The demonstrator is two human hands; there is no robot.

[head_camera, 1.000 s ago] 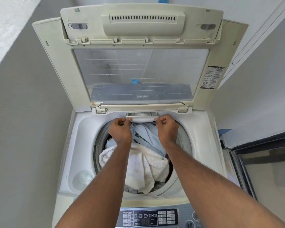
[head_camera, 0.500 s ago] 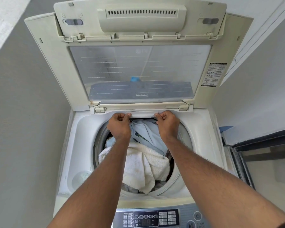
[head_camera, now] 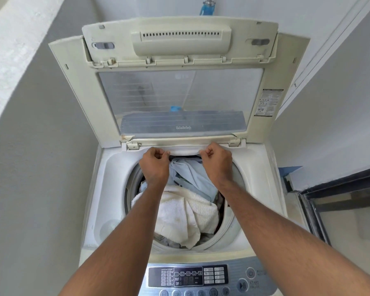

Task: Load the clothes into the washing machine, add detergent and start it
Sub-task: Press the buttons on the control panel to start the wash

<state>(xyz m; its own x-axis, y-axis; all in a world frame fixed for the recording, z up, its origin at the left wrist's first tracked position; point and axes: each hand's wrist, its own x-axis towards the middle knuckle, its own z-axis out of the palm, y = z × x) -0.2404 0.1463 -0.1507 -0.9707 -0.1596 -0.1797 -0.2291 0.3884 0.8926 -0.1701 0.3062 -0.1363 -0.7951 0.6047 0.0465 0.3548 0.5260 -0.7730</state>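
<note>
A cream top-loading washing machine (head_camera: 111,189) stands with its lid (head_camera: 179,99) raised. A white towel (head_camera: 186,214) and a light blue garment (head_camera: 190,174) fill the drum. At the tub's back rim sits the white detergent drawer (head_camera: 184,151). My left hand (head_camera: 156,165) pinches the drawer's left end with curled fingers. Its right end is pinched the same way by my right hand (head_camera: 216,163). Both forearms reach across the drum above the clothes. The drawer's inside is hidden.
The control panel (head_camera: 188,276) with a start/pause button (head_camera: 241,285) lies at the front edge. A grey wall runs close on the left. A dark-framed glass panel (head_camera: 329,210) stands at the right. A blue tap fitting (head_camera: 207,7) hangs above the lid.
The detergent drawer, sticking out a second ago, has slid back into the rim. Both hands moved back with it, still holding its ends.
</note>
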